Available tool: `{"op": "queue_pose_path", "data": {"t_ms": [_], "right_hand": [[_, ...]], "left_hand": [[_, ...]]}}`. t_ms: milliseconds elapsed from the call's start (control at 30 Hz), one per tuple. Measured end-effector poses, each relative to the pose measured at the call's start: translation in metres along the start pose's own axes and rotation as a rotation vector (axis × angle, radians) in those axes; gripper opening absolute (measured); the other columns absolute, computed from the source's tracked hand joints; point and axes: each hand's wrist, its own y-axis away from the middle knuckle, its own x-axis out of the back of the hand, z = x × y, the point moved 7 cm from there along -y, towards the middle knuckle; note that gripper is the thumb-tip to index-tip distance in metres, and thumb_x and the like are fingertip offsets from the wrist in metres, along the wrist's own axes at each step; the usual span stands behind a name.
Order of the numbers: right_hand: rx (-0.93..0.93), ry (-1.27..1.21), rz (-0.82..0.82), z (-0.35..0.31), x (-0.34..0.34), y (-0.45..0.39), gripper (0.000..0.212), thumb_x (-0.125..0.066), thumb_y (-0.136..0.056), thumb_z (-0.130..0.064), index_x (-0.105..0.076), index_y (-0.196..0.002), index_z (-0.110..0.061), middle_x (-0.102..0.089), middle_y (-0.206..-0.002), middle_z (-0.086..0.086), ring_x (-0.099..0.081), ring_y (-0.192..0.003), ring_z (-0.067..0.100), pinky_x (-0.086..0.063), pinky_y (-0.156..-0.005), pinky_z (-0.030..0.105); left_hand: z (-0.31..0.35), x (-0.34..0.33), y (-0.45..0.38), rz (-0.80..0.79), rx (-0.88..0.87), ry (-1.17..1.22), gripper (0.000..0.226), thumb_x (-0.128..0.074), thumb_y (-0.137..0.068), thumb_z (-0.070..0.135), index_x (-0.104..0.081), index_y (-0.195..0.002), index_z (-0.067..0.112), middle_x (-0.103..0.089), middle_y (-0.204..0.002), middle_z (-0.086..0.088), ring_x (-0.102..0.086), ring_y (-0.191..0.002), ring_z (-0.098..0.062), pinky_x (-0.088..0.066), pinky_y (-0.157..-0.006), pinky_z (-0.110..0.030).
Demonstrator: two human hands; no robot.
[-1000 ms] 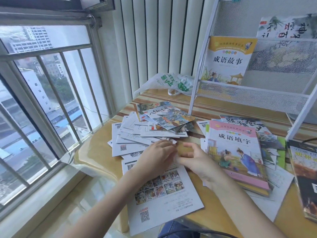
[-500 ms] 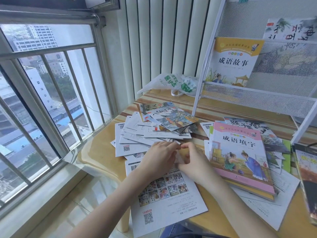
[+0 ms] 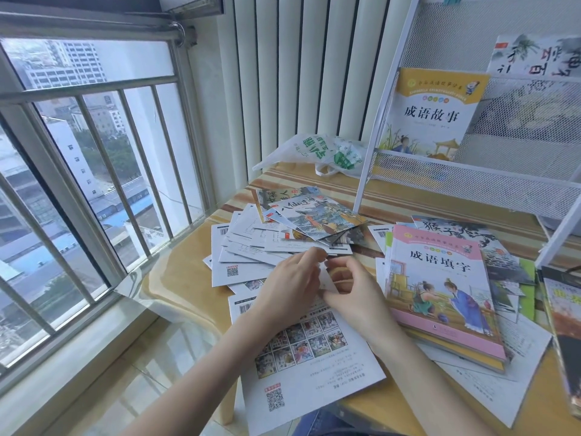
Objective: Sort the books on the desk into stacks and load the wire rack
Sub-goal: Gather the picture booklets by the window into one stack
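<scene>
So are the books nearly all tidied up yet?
Not nearly. Two books stand in the wire rack: the yellow book and another above. Both hands, left hand and right hand, pick at a thin booklet. The scattered pile and pink book wait.

2 bare forearms reach in from below. The left hand [image 3: 290, 286] and right hand [image 3: 353, 294] wear no rings.

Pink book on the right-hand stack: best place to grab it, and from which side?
Probably the near edge of the pink book. It lies flat on top of its stack, face up, that edge slightly overhanging the books below, so fingers can slip under from the person's side. The right hand is nearest.
</scene>
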Motion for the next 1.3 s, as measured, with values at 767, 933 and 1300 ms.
{"op": "queue_pose_path", "data": {"t_ms": [767, 933, 1300], "right_hand": [[-0.212, -0.351, -0.303, -0.006, 0.027, -0.023, 0.037, -0.073, -0.076, 0.003, -0.064, -0.105, -0.017, -0.068, -0.101, 0.024, -0.068, -0.086, 0.037, -0.056, -0.077, 0.048], [-0.235, -0.527, 0.029, -0.003, 0.037, -0.048, 0.025, -0.062, -0.085, 0.005, -0.059, -0.1, -0.014, -0.067, -0.102, 0.016, -0.067, -0.08, 0.033, -0.056, -0.074, 0.05], [-0.307, -0.492, 0.072, 0.0, 0.021, -0.053, 0.046, -0.048, -0.094, -0.002, -0.042, -0.137, -0.014, -0.044, -0.138, 0.007, -0.048, -0.116, 0.018, -0.039, -0.09, 0.033]], "left_hand": [[-0.009, 0.061, -0.02, -0.301, 0.163, 0.253, 0.05, -0.043, -0.092, 0.06, -0.064, -0.114, 0.02, -0.064, -0.114, 0.01, -0.057, -0.106, 0.002, -0.044, -0.096, -0.024], [-0.012, 0.064, -0.027, -0.257, 0.188, 0.249, 0.049, -0.043, -0.091, 0.061, -0.062, -0.117, 0.024, -0.061, -0.121, 0.012, -0.053, -0.111, -0.001, -0.041, -0.094, -0.021], [-0.048, 0.001, 0.0, -0.732, 0.212, -0.232, 0.092, -0.056, -0.076, 0.071, -0.003, -0.149, 0.049, 0.005, -0.159, 0.021, 0.018, -0.146, -0.01, 0.017, -0.115, -0.052]]}}
